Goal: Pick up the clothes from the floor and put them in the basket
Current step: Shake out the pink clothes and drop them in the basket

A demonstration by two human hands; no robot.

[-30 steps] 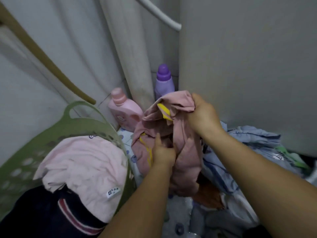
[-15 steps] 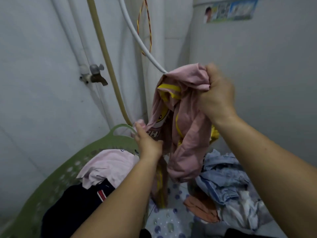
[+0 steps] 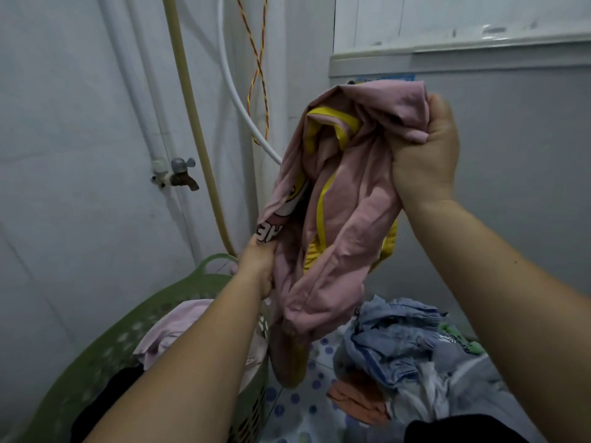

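The green basket (image 3: 105,340) sits low at about 7 o'clock. It has a pale pink cloth (image 3: 179,324) and something dark inside it. On the wall above it, at about 9 o'clock, is a small metal tap (image 3: 180,174). A tan hose (image 3: 192,123) and a white hose (image 3: 236,100) run down the wall beside the tap.

The left hand (image 3: 259,266) is near the middle, just above the basket rim. Its fingers are curled tight on the low edge of the pink shirt (image 3: 345,212). The shirt has yellow trim and some letters on it. It hangs in the air between the two hands, and its bottom end dangles just right of the basket.

The right hand (image 3: 425,151) is up high at about 1 o'clock. It is closed in a fist on the bunched top of the pink shirt.

Down at about 5 o'clock, a pile of clothes (image 3: 399,346) lies on the spotted floor (image 3: 303,404). The pile has blue cloth, white cloth and an orange bit in it. A grey machine (image 3: 511,155) stands behind the right hand.

A second ago the pink shirt was low, close to the pile, with two bottles behind it. Now both hands have lifted it much higher, and the left hand has slid over toward the basket. The hands are farther apart than before.
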